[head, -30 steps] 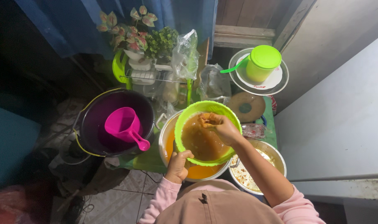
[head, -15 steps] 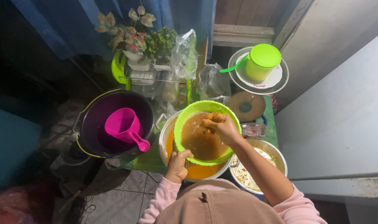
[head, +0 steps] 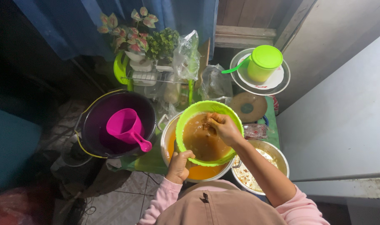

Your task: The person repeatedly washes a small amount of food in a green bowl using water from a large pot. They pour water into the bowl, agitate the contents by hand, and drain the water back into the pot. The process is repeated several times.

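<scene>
The green strainer point(head: 208, 132) is steadied at its near rim by the left hand point(head: 179, 166), fingers closed on it, over the metal pot point(head: 173, 146) (orange liquid collects beneath). The right hand point(head: 223, 127) is closed on pulp inside.

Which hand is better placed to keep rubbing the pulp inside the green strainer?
Probably the right hand: its fingers are already inside the green strainer, in the brown pulp. The left hand grips the strainer's near rim.

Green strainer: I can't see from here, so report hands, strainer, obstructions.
Left hand grips green strainer rim. Right hand inside, pressing brown pulp. Strainer over metal pot. Nothing blocking.
</scene>
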